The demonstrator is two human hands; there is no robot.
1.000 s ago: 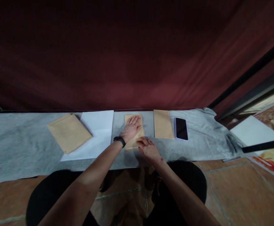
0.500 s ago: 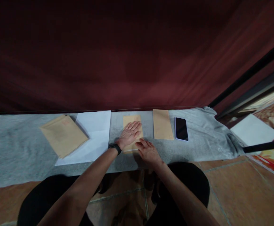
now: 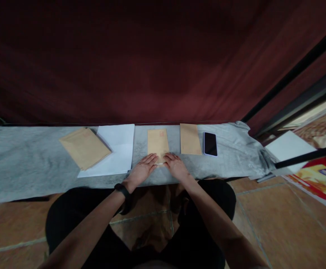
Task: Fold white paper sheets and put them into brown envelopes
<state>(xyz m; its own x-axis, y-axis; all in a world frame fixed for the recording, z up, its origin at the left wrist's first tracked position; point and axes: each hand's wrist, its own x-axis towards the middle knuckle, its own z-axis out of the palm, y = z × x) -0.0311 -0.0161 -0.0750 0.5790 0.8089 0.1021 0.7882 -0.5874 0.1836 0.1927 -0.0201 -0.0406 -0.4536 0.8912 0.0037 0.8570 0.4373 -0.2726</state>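
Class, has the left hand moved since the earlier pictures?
Yes: against the smartphone, the left hand has moved down the picture to the near end of the middle brown envelope.

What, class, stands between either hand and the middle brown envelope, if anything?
Nothing visible does: the left hand and the right hand both touch the middle brown envelope at its near end.

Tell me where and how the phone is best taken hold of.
Probably by its long edges, the right hand, now at the middle envelope, coming from above: the phone lies flat, screen up, narrower across than along, with another brown envelope close on its left.
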